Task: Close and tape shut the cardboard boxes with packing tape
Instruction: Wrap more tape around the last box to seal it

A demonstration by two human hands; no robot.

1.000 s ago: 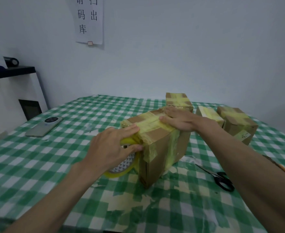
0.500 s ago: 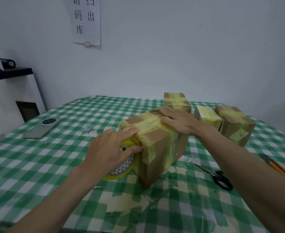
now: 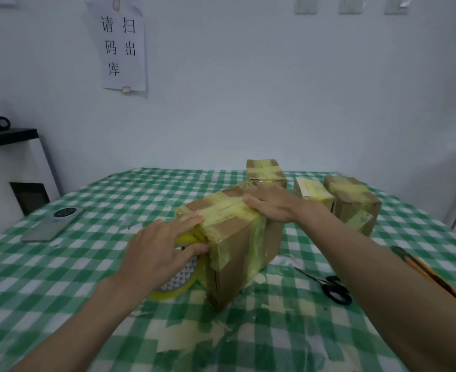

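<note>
A brown cardboard box (image 3: 235, 245) stands in the middle of the table, its top crossed by yellow packing tape. My left hand (image 3: 159, 251) grips the yellow tape roll (image 3: 178, 283) against the box's near-left end, thumb under and fingers over the roll, with the tape running up onto the lid. My right hand (image 3: 272, 204) lies flat on the far end of the lid, fingers straight, pressing the tape down. The box's flaps are closed.
Three taped boxes stand behind: one at the back (image 3: 266, 174), two at the right (image 3: 313, 193) (image 3: 353, 204). Black scissors (image 3: 329, 287) lie right of the box. A phone (image 3: 53, 224) lies at the left. An orange-black tool (image 3: 433, 277) is at the right edge. A green checked cloth (image 3: 60, 277) covers the table.
Both hands stay on the box and roll in the same hold. The camera has tilted up slightly, so more wall shows.
</note>
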